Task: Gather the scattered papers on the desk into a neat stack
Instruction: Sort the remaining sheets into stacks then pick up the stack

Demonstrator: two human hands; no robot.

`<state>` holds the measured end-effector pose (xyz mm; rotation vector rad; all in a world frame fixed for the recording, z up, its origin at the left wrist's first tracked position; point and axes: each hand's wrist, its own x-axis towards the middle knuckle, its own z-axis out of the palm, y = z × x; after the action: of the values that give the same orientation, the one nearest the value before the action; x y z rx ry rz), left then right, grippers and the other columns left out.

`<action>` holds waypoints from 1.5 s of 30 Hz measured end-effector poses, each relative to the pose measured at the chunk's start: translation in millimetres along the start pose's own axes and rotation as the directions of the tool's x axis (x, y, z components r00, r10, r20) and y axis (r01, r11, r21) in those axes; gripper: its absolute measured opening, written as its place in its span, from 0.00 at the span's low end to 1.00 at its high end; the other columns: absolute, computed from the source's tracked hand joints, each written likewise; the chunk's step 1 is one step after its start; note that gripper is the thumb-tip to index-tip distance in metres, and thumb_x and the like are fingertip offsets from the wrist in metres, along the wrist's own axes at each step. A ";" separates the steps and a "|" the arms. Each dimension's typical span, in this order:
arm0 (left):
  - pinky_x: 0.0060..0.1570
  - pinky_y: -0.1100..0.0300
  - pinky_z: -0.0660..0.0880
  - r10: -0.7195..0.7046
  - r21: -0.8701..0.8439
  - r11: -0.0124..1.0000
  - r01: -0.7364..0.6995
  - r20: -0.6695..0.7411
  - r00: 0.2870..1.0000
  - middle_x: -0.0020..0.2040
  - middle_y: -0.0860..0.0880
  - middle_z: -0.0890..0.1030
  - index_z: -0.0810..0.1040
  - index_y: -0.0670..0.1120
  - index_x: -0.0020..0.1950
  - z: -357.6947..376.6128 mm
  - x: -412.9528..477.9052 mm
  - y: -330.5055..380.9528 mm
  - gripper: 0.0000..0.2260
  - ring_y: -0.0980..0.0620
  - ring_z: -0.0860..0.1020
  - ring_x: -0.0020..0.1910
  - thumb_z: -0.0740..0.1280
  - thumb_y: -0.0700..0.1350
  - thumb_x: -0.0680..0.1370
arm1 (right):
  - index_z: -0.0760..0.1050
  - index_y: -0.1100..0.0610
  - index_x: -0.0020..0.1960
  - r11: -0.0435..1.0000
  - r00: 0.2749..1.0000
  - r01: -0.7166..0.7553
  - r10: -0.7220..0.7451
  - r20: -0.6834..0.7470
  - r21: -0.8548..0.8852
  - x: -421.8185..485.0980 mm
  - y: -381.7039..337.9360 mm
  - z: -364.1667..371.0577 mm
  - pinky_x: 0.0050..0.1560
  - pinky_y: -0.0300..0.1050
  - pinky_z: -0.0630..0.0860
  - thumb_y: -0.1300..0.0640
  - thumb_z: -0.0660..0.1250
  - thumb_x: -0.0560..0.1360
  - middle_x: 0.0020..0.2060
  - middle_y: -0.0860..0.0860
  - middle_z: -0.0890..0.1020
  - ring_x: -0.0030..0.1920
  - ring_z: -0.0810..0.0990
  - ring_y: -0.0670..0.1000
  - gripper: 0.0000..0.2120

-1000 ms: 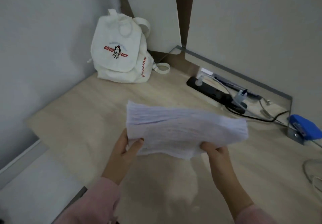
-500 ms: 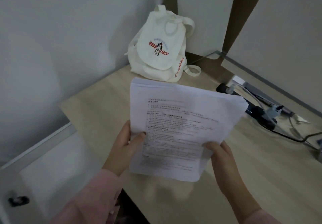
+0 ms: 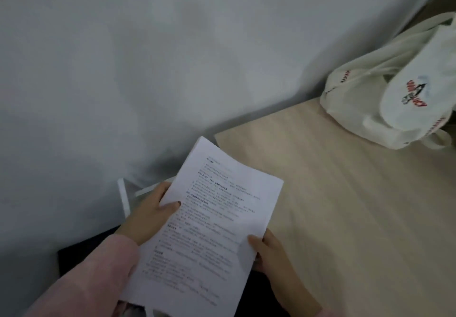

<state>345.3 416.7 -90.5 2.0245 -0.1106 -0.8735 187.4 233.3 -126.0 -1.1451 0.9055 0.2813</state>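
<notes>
A stack of white printed papers (image 3: 209, 223) is held in the air off the desk's left front corner, its printed face toward me. My left hand (image 3: 150, 213) grips the stack's left edge, thumb on top of the page. My right hand (image 3: 271, 252) holds the lower right edge, thumb on the sheet and fingers underneath. Both pink sleeves show at the bottom.
The light wooden desk (image 3: 345, 205) fills the right side. A white cloth backpack (image 3: 394, 94) with red lettering lies at the far right against the grey wall (image 3: 148, 57). A white frame (image 3: 123, 198) and dark floor show to the left of the desk.
The view swung left, so the backpack shifted to the right edge and the power strip left the frame. The stack turned upright and came closer to me, still in both hands.
</notes>
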 end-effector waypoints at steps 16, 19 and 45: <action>0.58 0.58 0.72 -0.208 0.605 0.785 0.134 0.053 0.977 0.64 0.48 0.75 0.67 0.49 0.68 -6.5 95.4 -65.4 0.16 0.49 0.75 0.59 0.57 0.46 0.80 | 0.63 0.62 0.71 0.733 0.874 -0.462 0.472 0.116 0.500 60.6 57.8 32.6 0.37 0.49 0.82 0.62 0.59 0.78 0.59 0.59 0.78 0.53 0.78 0.59 0.22; 0.60 0.56 0.70 -0.073 0.713 0.700 0.037 0.020 0.997 0.66 0.48 0.73 0.64 0.48 0.70 5.0 107.0 -69.7 0.18 0.49 0.73 0.61 0.56 0.47 0.80 | 0.62 0.65 0.71 0.663 0.863 -0.416 0.504 0.040 0.623 79.0 65.5 21.4 0.36 0.47 0.81 0.61 0.58 0.79 0.65 0.62 0.73 0.60 0.74 0.60 0.22; 0.63 0.47 0.70 -0.596 -0.616 0.694 0.371 -0.203 0.777 0.61 0.40 0.74 0.67 0.42 0.66 59.6 79.1 -141.6 0.20 0.42 0.74 0.58 0.62 0.32 0.75 | 0.73 0.57 0.48 0.757 0.845 -0.377 0.517 -0.136 0.534 126.4 63.5 32.0 0.53 0.44 0.64 0.59 0.60 0.77 0.42 0.53 0.75 0.44 0.73 0.53 0.04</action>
<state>332.8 427.3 -262.5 1.6335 0.8739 -0.6844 242.6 257.7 -257.9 -0.4765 1.4170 0.2640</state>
